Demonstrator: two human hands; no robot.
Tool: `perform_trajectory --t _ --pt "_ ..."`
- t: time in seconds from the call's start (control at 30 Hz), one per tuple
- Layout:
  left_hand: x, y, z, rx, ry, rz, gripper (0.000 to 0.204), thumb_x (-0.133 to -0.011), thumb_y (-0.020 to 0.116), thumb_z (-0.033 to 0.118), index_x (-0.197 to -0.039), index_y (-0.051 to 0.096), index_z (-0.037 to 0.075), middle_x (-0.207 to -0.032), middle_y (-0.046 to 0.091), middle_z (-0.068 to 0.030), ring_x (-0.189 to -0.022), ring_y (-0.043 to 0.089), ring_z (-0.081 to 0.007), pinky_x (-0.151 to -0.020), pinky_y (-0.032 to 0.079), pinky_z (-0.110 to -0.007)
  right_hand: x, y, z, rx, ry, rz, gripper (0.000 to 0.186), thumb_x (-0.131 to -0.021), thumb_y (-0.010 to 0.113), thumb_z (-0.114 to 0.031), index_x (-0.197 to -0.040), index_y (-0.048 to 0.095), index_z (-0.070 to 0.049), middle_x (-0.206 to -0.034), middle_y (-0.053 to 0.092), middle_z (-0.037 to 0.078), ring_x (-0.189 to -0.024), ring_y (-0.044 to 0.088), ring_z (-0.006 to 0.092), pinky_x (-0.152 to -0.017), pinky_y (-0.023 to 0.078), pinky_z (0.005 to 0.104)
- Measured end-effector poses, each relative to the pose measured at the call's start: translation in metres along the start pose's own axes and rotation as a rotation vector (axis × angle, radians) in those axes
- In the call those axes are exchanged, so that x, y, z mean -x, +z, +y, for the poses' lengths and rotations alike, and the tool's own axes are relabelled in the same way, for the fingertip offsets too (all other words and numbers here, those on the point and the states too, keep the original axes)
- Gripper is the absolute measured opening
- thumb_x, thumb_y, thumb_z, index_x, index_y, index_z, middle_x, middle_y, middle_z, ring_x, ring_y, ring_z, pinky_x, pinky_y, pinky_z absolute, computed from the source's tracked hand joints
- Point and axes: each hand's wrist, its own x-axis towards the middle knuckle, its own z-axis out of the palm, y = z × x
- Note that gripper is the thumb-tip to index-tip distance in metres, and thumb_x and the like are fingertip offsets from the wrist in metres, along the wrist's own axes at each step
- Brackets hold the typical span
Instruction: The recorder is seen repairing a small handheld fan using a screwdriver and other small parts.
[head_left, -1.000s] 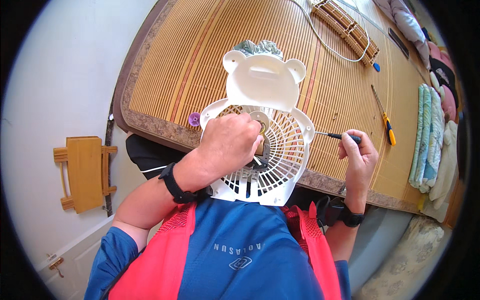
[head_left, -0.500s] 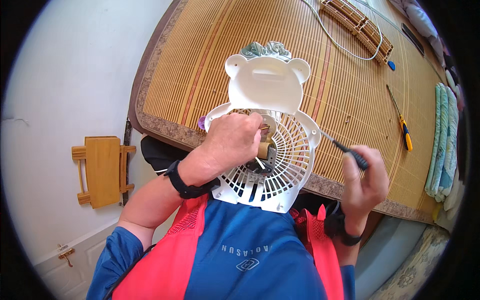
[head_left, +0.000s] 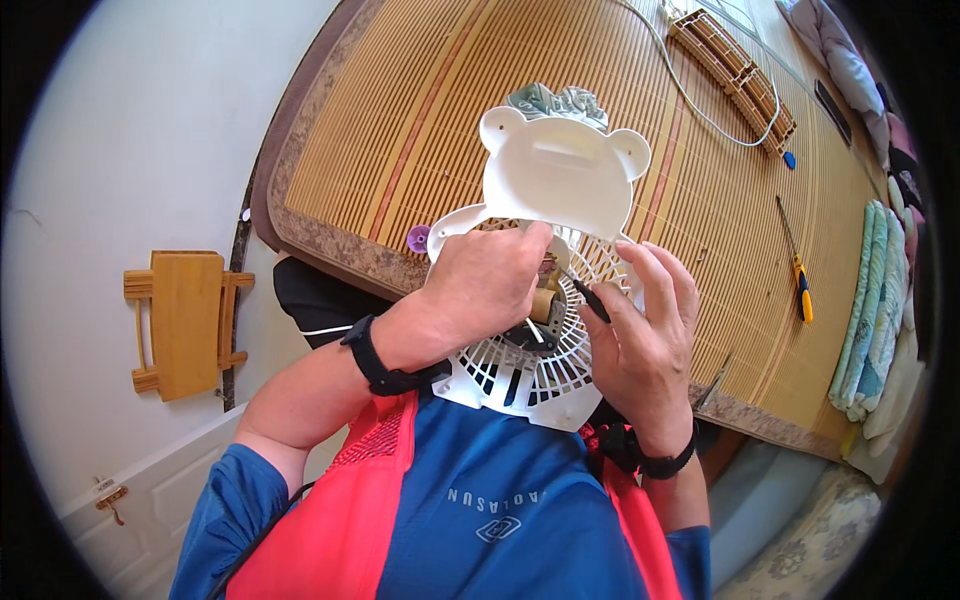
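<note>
A white bear-shaped plastic fan housing [head_left: 557, 175], with a round slatted grille, leans against my body at the table edge. Inside it sits a small motor [head_left: 545, 308] with a tan winding and a short white wire. My left hand [head_left: 480, 275] is closed over the upper left of the grille, beside the motor. Its fingertips pinch something that I cannot make out. My right hand [head_left: 648, 335] grips a dark-handled screwdriver [head_left: 592, 298], its thin shaft pointing up and left at the motor's top. Some right fingers rest against the housing's right edge.
A bamboo mat [head_left: 400, 130] covers the table. On it lie a purple knob [head_left: 419, 239], a yellow-and-black screwdriver [head_left: 803, 292], a wooden rack [head_left: 730, 75] with a white cord, and folded cloth [head_left: 866, 310]. A wooden stool [head_left: 188, 325] stands at left.
My right hand has come left from beside the housing, bringing the screwdriver in to the motor. My left hand stays at the grille. The whole view has shifted slightly.
</note>
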Motion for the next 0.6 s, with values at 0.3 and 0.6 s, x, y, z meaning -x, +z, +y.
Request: perform_trajectory --t 0.3,0.6 --pt "0.0004 -0.0013 -0.0009 0.006 -0.018 -0.034 0.019 -0.104 0.074 0.011 -0.121 0.066 0.006 -0.097 0.082 -0.0187 -0.094 0.082 -0.0425 -0.080 0.063 -0.057 -0.0051 -0.0051 -0.0061 -0.002 -0.002 -0.049 0.041 -0.073 0.095 -0.004 -0.111 0.080 -0.005 -0.144 0.071 0.013 -0.138 0.068 0.0395 -0.114 0.051 0.0554" --pt "0.0032 -0.0007 -0.0021 0.023 -0.010 -0.005 0.016 -0.104 0.073 0.011 -0.118 0.066 0.006 -0.095 0.081 -0.0187 -0.093 0.081 -0.0433 -0.078 0.062 -0.058 -0.0106 -0.0082 -0.0107 0.011 -0.015 -0.068 0.039 -0.072 0.095 -0.005 -0.108 0.080 -0.004 -0.146 0.070 0.013 -0.140 0.066 0.0392 -0.116 0.049 0.0563"
